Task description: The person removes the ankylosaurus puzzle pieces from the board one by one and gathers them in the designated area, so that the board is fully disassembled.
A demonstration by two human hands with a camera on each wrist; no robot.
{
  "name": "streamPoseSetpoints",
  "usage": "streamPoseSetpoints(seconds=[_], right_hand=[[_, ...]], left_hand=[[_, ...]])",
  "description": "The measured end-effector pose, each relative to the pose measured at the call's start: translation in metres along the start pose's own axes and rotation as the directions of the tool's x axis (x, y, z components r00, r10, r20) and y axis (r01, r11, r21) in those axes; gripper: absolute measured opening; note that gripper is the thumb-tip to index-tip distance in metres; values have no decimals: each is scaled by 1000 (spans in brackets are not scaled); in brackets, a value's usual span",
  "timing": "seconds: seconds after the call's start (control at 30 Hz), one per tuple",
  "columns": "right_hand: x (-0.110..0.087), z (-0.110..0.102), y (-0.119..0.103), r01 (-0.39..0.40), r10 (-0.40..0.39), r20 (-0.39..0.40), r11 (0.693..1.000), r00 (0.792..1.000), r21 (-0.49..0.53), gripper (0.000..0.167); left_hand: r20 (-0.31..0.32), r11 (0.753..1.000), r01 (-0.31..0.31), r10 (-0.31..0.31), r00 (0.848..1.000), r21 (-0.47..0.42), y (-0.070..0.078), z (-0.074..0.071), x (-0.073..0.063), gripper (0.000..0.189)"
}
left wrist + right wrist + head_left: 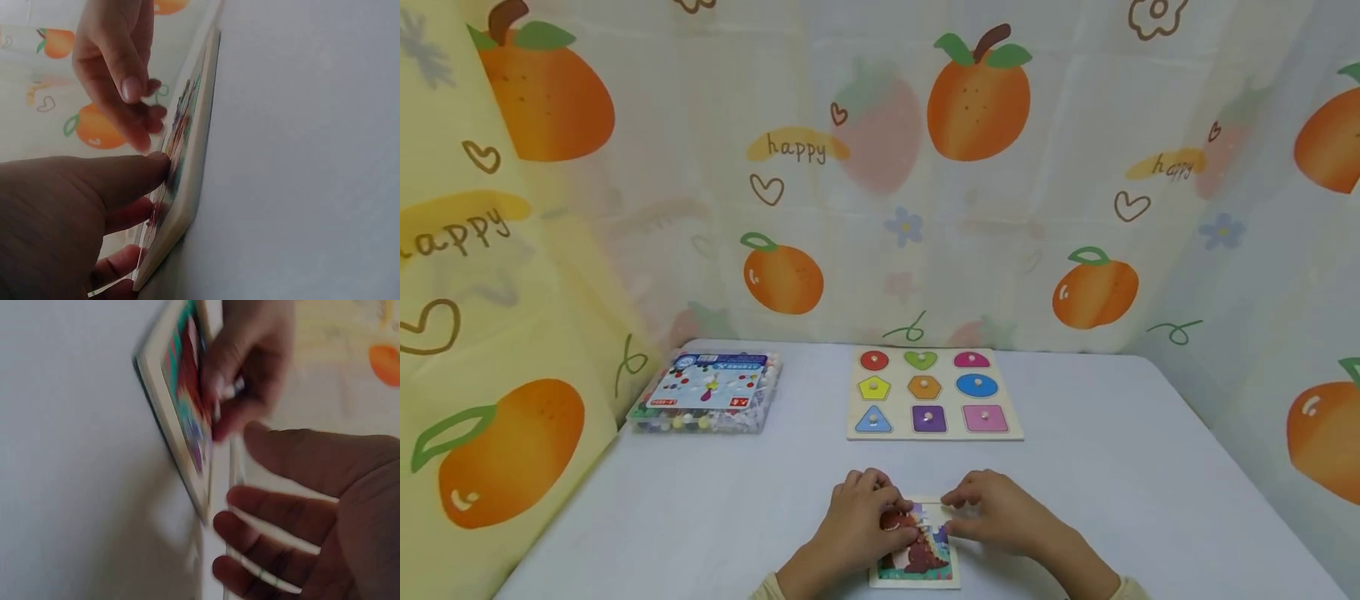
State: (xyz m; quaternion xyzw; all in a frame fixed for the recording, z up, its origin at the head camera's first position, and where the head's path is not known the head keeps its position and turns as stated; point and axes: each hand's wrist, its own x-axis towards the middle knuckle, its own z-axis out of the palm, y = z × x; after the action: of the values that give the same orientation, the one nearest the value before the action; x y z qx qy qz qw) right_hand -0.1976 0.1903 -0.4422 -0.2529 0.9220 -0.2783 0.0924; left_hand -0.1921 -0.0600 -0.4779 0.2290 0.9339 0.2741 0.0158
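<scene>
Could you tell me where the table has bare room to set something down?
The table lies bare right of the shape board, and in the strip between that board and both hands. Left front, below the bead box, is free too. It is crowded at the dinosaur puzzle, where the left hand and right hand rest.

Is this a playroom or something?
Probably a play corner, yes. A fruit-print curtain hangs round a white table with a shape-sorting board, a box of coloured pegs and a dinosaur puzzle under both hands.
</scene>
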Motion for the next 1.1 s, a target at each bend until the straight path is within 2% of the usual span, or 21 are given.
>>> streamPoseSetpoints(seconds=[0.13, 0.3, 0.5, 0.63, 0.8, 0.93, 1.1], right_hand=[[4, 13, -11, -22, 23, 18, 998, 1000, -56, 33], [2, 18, -14, -37, 37, 3, 998, 999, -54, 17], [0, 19, -16, 9, -10, -8, 999, 1000, -38, 13], [0, 21, -17, 18, -18, -8, 999, 1000, -45, 16], [1, 22, -17, 16, -16, 4, 1000, 1000, 7, 22], [-1, 22, -17, 17, -18, 14, 996, 1000, 90, 24], [-1, 22, -17, 37, -39, 12, 992, 999, 120, 22]], left_hand=[[-9, 1000, -23, 23, 1000, 8, 1, 4, 3, 34], [-40, 999, -34, 35, 999, 40, 5, 12, 3, 39], [-62, 997, 11, -6, 998, 79, 8, 16, -1, 51], [-40, 996, 50, -47, 998, 70, 9, 15, -2, 52], [-34, 996, 75, -74, 997, 37, 12, 11, -5, 53], [-54, 998, 59, -57, 997, 37, 13, 9, -6, 51], [-64, 997, 45, -41, 997, 65, 11, 7, -7, 51]])
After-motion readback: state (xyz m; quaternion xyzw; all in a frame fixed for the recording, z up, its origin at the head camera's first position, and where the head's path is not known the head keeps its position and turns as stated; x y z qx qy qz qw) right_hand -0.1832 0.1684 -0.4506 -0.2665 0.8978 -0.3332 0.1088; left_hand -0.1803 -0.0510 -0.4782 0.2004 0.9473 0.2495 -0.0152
